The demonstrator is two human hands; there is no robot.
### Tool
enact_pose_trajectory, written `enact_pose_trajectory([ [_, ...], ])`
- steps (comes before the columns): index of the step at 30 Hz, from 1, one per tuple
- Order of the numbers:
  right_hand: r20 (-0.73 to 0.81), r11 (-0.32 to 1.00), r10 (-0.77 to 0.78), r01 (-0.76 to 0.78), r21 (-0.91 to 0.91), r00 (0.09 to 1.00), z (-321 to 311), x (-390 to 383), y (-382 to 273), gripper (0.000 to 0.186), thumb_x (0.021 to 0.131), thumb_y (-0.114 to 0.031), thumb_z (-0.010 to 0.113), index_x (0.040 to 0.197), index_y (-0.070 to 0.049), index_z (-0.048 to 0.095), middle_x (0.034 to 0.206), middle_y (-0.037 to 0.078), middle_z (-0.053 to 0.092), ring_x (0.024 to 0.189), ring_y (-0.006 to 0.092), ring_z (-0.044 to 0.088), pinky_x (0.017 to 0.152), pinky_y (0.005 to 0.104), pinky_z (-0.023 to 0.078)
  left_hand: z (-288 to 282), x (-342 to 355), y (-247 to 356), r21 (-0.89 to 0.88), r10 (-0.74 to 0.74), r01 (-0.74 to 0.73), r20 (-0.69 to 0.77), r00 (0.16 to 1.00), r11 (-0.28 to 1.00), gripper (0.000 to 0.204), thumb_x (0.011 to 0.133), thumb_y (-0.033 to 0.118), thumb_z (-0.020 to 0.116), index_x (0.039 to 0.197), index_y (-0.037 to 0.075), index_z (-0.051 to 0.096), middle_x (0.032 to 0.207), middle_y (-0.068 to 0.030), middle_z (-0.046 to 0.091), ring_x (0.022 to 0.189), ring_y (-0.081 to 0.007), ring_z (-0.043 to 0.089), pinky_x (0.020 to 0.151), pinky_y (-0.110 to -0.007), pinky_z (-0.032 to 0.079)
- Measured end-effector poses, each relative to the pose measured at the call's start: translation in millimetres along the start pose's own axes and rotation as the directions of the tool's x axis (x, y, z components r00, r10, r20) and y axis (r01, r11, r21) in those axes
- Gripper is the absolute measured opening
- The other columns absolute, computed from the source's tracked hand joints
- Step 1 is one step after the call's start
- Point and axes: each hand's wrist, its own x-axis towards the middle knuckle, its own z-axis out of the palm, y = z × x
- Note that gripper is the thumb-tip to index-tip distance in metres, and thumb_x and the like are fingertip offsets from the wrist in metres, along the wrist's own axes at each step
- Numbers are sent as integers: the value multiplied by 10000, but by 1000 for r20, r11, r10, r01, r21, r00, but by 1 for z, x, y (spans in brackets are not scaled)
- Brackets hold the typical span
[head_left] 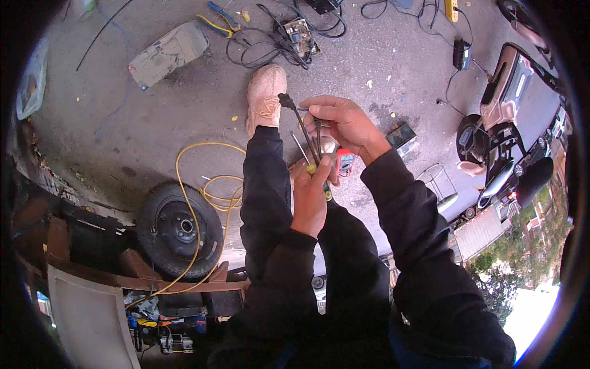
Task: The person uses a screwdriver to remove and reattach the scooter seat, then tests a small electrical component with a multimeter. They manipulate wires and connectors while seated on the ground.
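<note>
My left hand (310, 195) is closed around a screwdriver (300, 147) with a yellow-green handle, its metal shaft pointing up and to the left. The same fist grips the lower part of a black cable (303, 126), which ends in a dark plug (287, 101). My right hand (345, 123) is just above and to the right. Its bent fingers are closed about a second black cable end (318, 126), though the exact pinch point is partly hidden. Behind my hands is a red multimeter (346, 161), partly covered by the left fingers.
On the ground lie a grey casing (169, 54), pliers (222, 18), black cables with an open circuit board (301, 38), and a black battery-like box (401, 136). A wheel (181, 229) and yellow hose (212, 145) are at left. A scooter (507, 92) stands at right.
</note>
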Motion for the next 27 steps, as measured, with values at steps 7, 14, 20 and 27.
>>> enact_pose_trajectory([
  [7,-108,979,-112,129,160,988,2,-26,2,489,1013,-85,642,1435,112,493,1181,209,704,1072,270,709,963,369,580,2,12,-13,58,38,-33,-86,996,998,251,1080,228,599,1106,-13,666,964,-55,696,881,-133,664,813,-299,521],
  [14,-152,982,-54,80,168,987,-16,-40,25,392,1037,-152,635,1324,109,573,1119,208,718,1023,262,725,905,349,590,6,11,-19,4,-23,24,-128,991,1000,229,1053,235,653,1066,8,683,896,-43,690,848,-135,647,781,-287,508],
  [20,-160,992,-108,118,54,981,-30,-45,31,348,1040,-194,639,1266,70,636,995,137,732,923,191,705,800,321,576,12,8,-18,-19,26,-29,-149,988,999,195,1055,194,637,1115,12,672,916,-50,707,775,-128,646,712,-264,501],
  [27,-158,989,-138,126,-82,978,-41,-35,21,366,1018,-276,673,1153,63,698,935,120,740,828,174,711,771,298,567,19,9,-14,37,43,-39,-114,993,999,134,1056,217,642,1079,86,631,875,-4,624,771,-117,590,715,-273,473],
])
